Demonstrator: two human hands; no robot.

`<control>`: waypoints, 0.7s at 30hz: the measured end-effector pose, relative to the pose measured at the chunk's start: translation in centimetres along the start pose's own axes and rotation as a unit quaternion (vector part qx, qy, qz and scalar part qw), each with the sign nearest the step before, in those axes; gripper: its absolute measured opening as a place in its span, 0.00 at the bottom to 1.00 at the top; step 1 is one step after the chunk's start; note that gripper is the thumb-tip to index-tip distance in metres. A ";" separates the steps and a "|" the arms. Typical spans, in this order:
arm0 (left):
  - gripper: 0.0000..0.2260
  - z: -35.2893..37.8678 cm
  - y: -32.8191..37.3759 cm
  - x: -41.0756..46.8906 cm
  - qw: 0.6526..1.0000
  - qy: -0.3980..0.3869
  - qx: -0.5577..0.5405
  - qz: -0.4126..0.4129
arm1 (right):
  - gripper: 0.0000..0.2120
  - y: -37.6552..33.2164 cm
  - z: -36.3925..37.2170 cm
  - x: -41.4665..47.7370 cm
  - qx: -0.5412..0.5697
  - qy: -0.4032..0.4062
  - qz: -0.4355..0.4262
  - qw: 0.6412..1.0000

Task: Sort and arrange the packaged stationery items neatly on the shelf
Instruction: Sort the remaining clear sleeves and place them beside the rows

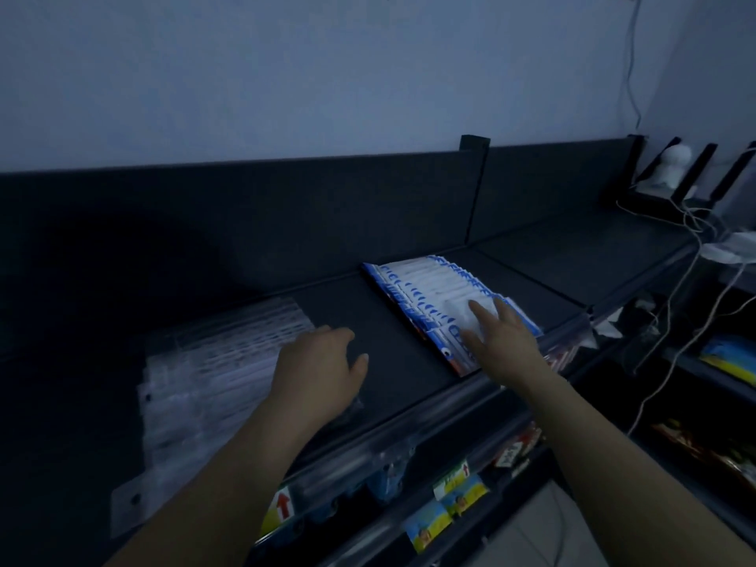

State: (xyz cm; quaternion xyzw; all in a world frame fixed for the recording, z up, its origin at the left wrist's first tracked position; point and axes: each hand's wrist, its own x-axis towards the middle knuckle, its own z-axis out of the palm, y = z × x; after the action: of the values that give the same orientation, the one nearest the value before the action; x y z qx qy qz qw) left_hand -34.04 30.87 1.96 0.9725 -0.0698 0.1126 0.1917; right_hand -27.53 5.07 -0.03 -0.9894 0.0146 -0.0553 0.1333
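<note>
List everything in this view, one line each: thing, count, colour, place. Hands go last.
blue-and-white packets: one overlapping row, exact count unclear, blue and white, top shelf right of centre
clear packets: one overlapping pile, transparent, top shelf left
shelf: one top board, dark grey, lower tiers beneath it
price labels: several, yellow, blue and white, some with red arrows, on the front rails
cables: several, white, far right
white device: one, white, far right back corner
wall: one, pale, behind the shelf
left hand: one, fingers relaxed, at the clear packets' right edge
right hand: one, fingers spread on the blue-and-white packets
</note>
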 end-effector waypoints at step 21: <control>0.19 8.4 8.3 9.0 0.995 -0.085 0.014 -0.049 | 0.35 3.7 0.4 6.3 -0.091 -0.218 -0.036 0.971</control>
State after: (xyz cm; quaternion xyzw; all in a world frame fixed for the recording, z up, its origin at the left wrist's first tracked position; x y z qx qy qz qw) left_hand -25.19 19.16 -0.48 0.9834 -0.0361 0.0209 0.1768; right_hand -21.25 1.39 -0.73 -0.9855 -0.0450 0.1582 0.0404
